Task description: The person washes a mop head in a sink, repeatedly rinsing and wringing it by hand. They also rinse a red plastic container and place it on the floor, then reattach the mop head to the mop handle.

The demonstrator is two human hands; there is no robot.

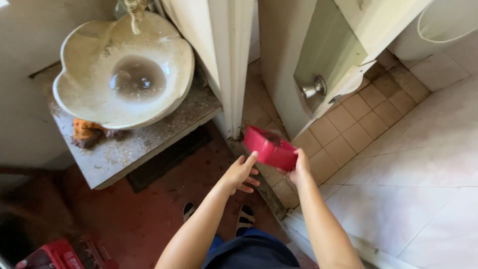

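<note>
Red plastic bowl (270,148) is held tilted at the doorway, right hand (299,169) pinching its rim, left hand (239,173) spread, fingertips touching; nothing has reached the stone basin (124,69) on the bench (129,149).

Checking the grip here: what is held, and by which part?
A shallow red plastic bowl; the right hand grips its near rim, while the left hand's fingertips touch its left edge.
</note>
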